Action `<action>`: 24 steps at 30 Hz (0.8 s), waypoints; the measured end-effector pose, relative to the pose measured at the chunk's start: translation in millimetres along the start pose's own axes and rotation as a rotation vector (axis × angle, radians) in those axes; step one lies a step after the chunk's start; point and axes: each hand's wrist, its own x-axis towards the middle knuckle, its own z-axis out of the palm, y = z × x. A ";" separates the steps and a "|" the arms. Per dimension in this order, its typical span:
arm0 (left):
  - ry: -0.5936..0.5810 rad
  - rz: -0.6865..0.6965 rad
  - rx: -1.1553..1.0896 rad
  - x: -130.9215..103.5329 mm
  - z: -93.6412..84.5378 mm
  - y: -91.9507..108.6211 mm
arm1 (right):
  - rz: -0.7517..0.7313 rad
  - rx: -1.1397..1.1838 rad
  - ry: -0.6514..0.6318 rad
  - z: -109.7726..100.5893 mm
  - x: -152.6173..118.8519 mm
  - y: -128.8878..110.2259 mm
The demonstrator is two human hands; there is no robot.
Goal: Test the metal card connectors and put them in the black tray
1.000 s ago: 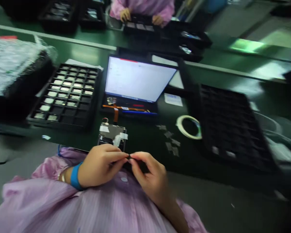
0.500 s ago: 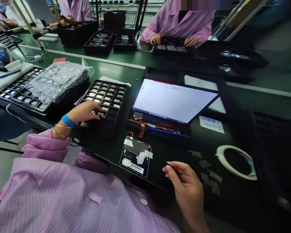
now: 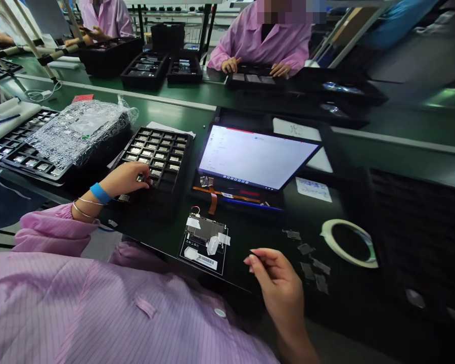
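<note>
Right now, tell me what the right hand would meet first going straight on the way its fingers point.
Probably the near side of the taped black board, just leftward of the right hand. The fingers' height is unclear, so they might pass above it.

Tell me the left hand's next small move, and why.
Probably a straight lift of one small part: the left hand reaches over the tray, fingertips down among the parts, which sit in walled compartments. Whether it grips one is unclear.
</note>
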 end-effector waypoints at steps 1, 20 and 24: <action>0.003 -0.019 -0.001 -0.9 0.8 1.2 | 0.002 0.004 -0.004 -0.1 -0.3 0.4; -0.252 -0.334 -1.544 -72.4 12.8 155.7 | 0.049 0.253 -0.027 2.4 -5.1 -6.5; -0.383 -0.381 -1.763 -68.6 43.8 187.1 | 0.049 0.273 -0.022 1.9 -7.2 -6.2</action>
